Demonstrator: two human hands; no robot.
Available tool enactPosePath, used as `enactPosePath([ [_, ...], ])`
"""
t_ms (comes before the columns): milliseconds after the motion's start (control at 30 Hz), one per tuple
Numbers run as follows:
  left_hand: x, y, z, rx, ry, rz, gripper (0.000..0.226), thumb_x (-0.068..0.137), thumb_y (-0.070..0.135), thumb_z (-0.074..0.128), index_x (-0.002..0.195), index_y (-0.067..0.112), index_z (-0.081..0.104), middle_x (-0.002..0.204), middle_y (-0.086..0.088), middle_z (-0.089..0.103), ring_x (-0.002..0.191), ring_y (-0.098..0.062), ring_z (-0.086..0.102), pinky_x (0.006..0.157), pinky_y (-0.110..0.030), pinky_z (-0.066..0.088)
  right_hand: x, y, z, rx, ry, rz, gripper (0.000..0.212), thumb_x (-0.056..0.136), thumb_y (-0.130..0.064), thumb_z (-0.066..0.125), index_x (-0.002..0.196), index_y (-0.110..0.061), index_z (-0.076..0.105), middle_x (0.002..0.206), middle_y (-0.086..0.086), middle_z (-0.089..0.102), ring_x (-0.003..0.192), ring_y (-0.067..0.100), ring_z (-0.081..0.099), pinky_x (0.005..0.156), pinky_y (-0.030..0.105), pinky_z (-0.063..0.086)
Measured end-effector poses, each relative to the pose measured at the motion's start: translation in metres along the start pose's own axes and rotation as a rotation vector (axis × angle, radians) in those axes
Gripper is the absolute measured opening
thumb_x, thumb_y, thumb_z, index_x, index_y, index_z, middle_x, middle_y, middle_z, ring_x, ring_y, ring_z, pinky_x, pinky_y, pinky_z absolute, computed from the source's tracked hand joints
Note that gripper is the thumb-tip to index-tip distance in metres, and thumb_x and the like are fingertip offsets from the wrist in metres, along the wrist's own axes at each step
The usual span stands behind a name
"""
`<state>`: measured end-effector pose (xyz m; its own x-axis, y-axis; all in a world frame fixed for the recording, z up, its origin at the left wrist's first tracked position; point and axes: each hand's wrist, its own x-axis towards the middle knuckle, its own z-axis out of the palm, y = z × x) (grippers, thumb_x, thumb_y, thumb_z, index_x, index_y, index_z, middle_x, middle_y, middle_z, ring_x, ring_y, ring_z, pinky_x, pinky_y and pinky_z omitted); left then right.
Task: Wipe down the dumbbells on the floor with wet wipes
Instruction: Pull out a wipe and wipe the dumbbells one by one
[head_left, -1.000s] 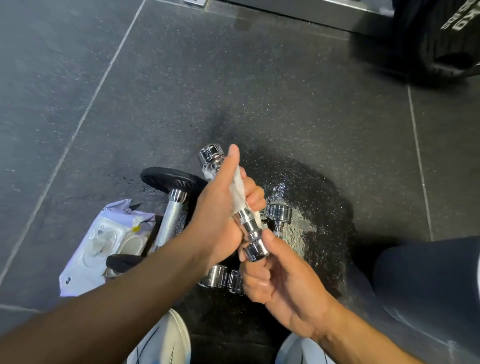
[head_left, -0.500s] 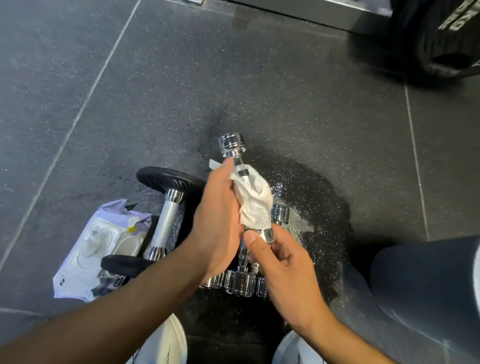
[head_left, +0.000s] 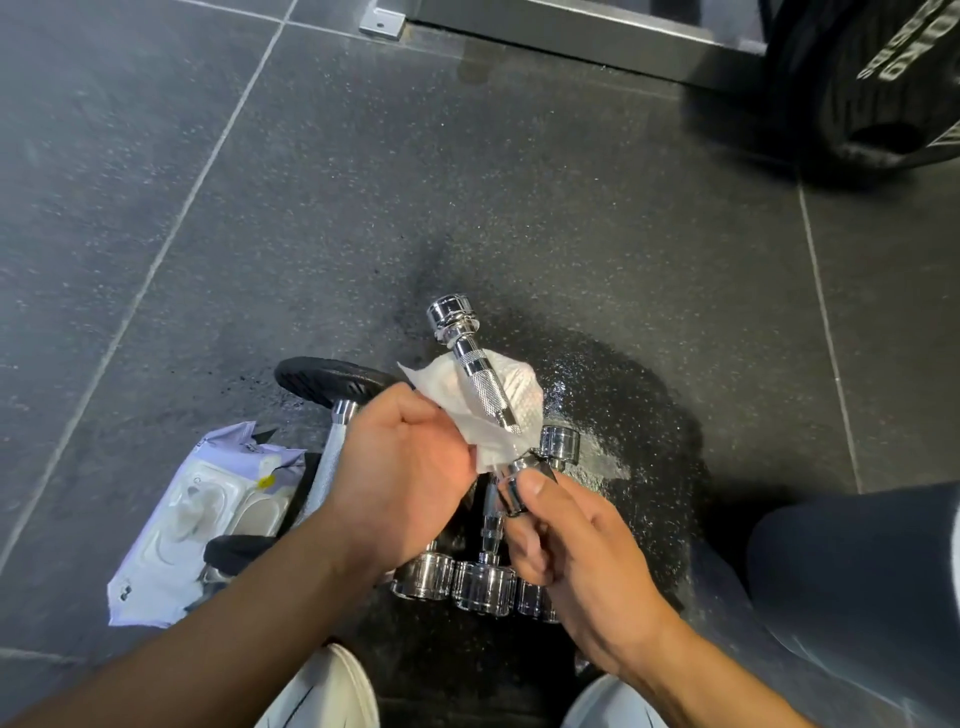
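White lettering is printed on the black plate at the top right. It is inverted and cropped by the frame edge, so it cannot be read. A small mark on the pack of wipes is too small to be read.

The dumbbell is held above the floor, tilted, with its far head pointing up and away. It is small and chrome-plated, with stepped round heads and a knurled grip that shows bright reflections. The near head is gripped by the right hand, with the thumb laid on top and the fingers curled beneath.

A white wipe is spread behind the knurled grip and touches it. One edge of the wipe is pinched in the curled fingers of the left hand.

Beneath the hands, three chrome heads are lined up on the floor, in a wet patch. A black-ended dumbbell lies between them and the pack.
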<state>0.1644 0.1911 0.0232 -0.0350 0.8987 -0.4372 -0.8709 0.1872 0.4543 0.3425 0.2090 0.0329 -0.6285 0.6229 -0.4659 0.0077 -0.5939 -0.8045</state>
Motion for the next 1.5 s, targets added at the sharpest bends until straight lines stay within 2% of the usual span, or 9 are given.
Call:
enactPosePath([
  [100,-0.002,0.001,0.005,0.075,-0.019,0.004,0.057,0.104,0.028,0.038,0.143,-0.015,0.037,0.131,-0.026,0.051,0.115,-0.034,0.048,0.106,-0.049,0.035,-0.002,0.001,-0.005,-0.073,-0.025,-0.035,0.031,0.093,-0.041,0.067,0.073,-0.018,0.059,0.063,0.013,0.035,0.058,0.021,0.029,0.055,0.028,0.031],
  [267,-0.001,0.006,0.013,0.106,0.045,0.009,0.045,0.105,0.039,0.045,0.123,0.003,0.065,0.108,-0.015,0.07,0.098,-0.027,0.068,0.093,-0.042,0.05,-0.006,0.004,-0.01,-0.204,-0.07,-0.074,0.042,0.096,-0.042,0.064,0.072,-0.009,0.052,0.064,0.012,0.041,0.06,0.023,0.034,0.058,0.027,0.035],
  [400,0.004,0.005,0.02,-0.052,0.096,0.066,0.016,0.094,0.024,0.05,0.08,0.019,0.052,0.071,0.003,0.041,0.063,-0.012,0.042,0.064,-0.026,0.043,-0.007,0.003,-0.004,-0.247,-0.086,-0.045,0.041,0.092,-0.047,0.069,0.07,-0.015,0.054,0.063,0.01,0.042,0.059,0.024,0.032,0.056,0.026,0.032],
  [633,0.01,0.012,0.02,-0.322,-0.071,-0.019,0.022,0.082,0.023,0.049,0.063,0.024,0.037,0.047,0.01,0.032,0.039,-0.004,0.03,0.041,-0.019,0.03,-0.009,0.01,0.029,0.571,-0.323,0.346,0.048,0.09,-0.052,0.071,0.09,-0.007,0.053,0.058,-0.004,0.045,0.049,0.008,0.034,0.05,0.021,0.028],
  [867,0.013,0.02,0.03,-0.056,0.116,0.085,0.028,0.086,0.019,0.043,0.061,0.023,0.031,0.052,0.008,0.022,0.041,-0.008,0.019,0.038,-0.021,0.025,-0.004,-0.004,0.028,-0.275,0.032,-0.035,0.043,0.091,-0.047,0.072,0.07,-0.019,0.048,0.062,0.005,0.034,0.057,0.023,0.029,0.051,0.031,0.025],
  [1000,0.011,0.011,0.042,0.188,0.188,0.188,0.03,0.094,0.01,0.04,0.069,0.022,0.028,0.062,0.001,0.023,0.052,-0.014,0.02,0.048,-0.028,0.023,-0.007,-0.006,0.021,-0.885,0.242,-0.299,0.04,0.089,-0.055,0.071,0.075,-0.026,0.047,0.06,-0.011,0.045,0.055,0.01,0.041,0.052,0.017,0.029],
  [1200,0.0,0.012,0.042,0.344,-0.034,0.138,0.025,0.102,0.023,0.054,0.085,0.012,0.041,0.074,-0.009,0.04,0.069,-0.024,0.041,0.064,-0.034,0.038,-0.009,-0.019,0.011,-0.399,0.001,-0.221,0.029,0.093,-0.042,0.071,0.09,-0.013,0.065,0.07,0.019,0.04,0.063,0.032,0.035,0.058,0.043,0.033],
  [1333,-0.007,0.011,0.041,0.503,-0.079,0.094,0.032,0.098,0.035,0.058,0.081,0.008,0.052,0.083,-0.015,0.048,0.081,-0.031,0.044,0.071,-0.04,0.04,-0.001,-0.026,0.009,-0.19,-0.149,-0.168,0.019,0.097,-0.035,0.064,0.08,-0.027,0.064,0.066,0.009,0.041,0.059,0.019,0.035,0.056,0.03,0.032],
  [1500,-0.013,0.001,0.031,0.748,-0.055,0.01,0.026,0.1,0.028,0.059,0.099,0.003,0.058,0.075,-0.015,0.065,0.059,-0.032,0.058,0.053,-0.039,0.049,0.012,-0.028,-0.011,-0.521,-0.241,-0.122,0.031,0.095,-0.061,0.056,0.092,-0.033,0.069,0.078,-0.003,0.068,0.067,0.026,0.055,0.066,0.043,0.045],
])
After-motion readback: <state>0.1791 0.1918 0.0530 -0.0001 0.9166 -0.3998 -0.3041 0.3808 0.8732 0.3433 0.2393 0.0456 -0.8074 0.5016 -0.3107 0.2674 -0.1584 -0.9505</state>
